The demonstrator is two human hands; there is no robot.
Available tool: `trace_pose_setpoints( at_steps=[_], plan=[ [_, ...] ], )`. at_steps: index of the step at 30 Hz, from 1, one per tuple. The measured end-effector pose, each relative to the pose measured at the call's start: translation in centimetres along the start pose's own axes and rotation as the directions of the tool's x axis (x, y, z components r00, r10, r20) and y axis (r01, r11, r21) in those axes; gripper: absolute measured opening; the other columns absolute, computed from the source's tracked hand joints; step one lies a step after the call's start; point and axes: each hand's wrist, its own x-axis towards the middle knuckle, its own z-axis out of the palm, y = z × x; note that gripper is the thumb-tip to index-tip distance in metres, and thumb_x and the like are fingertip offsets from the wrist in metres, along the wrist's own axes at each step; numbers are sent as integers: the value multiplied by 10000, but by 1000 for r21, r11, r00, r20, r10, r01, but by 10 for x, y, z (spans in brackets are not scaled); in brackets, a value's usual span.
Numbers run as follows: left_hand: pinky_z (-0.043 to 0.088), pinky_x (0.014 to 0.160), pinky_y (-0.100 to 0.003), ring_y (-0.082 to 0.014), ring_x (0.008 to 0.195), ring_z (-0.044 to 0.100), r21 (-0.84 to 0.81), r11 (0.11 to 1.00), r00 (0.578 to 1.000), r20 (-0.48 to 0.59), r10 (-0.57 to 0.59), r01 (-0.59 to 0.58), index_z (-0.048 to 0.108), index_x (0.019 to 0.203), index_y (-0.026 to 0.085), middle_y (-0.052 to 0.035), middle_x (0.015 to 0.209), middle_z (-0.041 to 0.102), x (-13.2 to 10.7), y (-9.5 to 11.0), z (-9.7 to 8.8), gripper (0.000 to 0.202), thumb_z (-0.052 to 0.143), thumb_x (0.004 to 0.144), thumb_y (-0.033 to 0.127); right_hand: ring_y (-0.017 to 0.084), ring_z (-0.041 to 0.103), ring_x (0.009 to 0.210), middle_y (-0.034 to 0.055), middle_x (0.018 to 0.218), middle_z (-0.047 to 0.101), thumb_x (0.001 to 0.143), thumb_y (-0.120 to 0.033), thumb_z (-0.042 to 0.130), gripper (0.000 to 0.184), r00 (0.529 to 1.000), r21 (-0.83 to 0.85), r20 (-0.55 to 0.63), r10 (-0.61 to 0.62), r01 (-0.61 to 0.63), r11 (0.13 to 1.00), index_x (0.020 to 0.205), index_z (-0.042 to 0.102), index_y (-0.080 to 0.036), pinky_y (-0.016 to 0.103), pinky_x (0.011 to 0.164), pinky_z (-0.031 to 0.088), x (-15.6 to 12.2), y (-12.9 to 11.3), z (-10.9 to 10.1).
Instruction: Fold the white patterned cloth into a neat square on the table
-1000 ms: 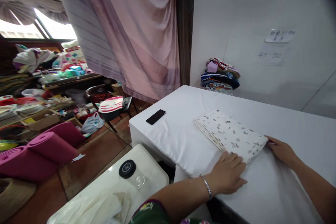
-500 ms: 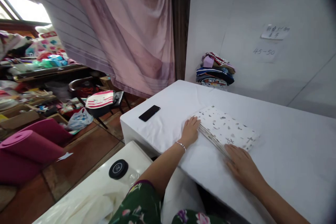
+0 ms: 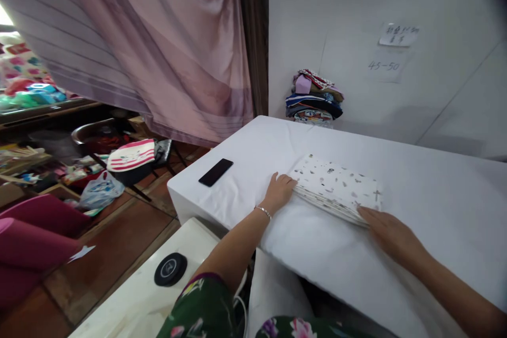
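A folded white cloth (image 3: 336, 182) with small grey and brown prints lies flat on the white-covered table (image 3: 435, 206), its layered edge facing me. My left hand (image 3: 279, 190), with a silver bracelet at the wrist, rests at the cloth's left corner, fingers stretched out. At the near right corner, my right hand (image 3: 390, 229) touches the cloth's edge with its fingers extended and together. Neither hand grips the cloth; both press or lie against its ends.
A black phone (image 3: 216, 172) lies on the table's left part. A pile of folded fabrics (image 3: 315, 97) stands behind the far edge. On a lower white surface at my left sits a round black object (image 3: 170, 269). A chair (image 3: 132, 161) and pink rolls (image 3: 35, 253) are further left.
My right hand has moved right along the cloth's near edge, and the cloth has turned slightly. My left hand stays at the left corner. The view has shifted to the right.
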Motion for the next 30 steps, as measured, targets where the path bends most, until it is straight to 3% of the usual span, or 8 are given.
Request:
trace_pose_setpoints(
  at_steps=[5,11,15,18,22,30],
  plan=[
    [388,937,-361,-199,1132,445,-109,992,998,-12,60,-61,544,1167,232,-56,1166,551,-16,10,4,392,441,809,108,235,504,1183,69,1265,568,858,-219,353,435,996,31,-5,-88,88,996,1258,522,-228,462,981,409,-25,20,6],
    [360,991,-380,-198,1146,445,-242,968,993,-109,41,-66,530,1180,209,-64,1185,543,-19,7,1,412,493,776,140,240,447,1236,56,1323,516,866,-366,428,447,995,97,98,33,-42,994,1287,499,-234,457,1033,364,-20,1,-9],
    [351,994,-381,-188,1142,455,-267,960,980,-195,35,-87,565,1129,206,-59,1159,567,-14,16,-1,283,443,877,241,245,500,1185,54,1252,580,881,-357,406,373,994,157,4,105,-105,982,1198,576,-255,464,1011,381,-1,-19,-25],
    [355,980,-368,-174,1107,478,-271,955,982,-171,77,-122,598,1081,221,-47,1120,592,-6,26,1,253,419,908,263,244,547,1119,47,1179,627,890,-342,388,341,993,211,-38,109,-98,972,1126,622,-262,445,970,415,21,-34,-26],
    [364,952,-372,-178,1033,516,-273,957,994,-75,83,-101,633,1029,241,-38,1042,623,3,33,2,223,456,897,261,244,586,1014,59,1094,661,903,-346,368,351,991,238,-2,133,-128,963,1073,652,-230,424,902,451,43,-46,-20],
    [375,920,-349,-155,934,549,-387,922,999,-33,8,-20,668,881,240,0,948,651,7,31,1,146,523,859,246,233,572,1004,52,1080,649,898,-401,365,360,957,316,87,278,-291,903,1011,673,-255,397,870,471,46,-45,-10]
  ],
)
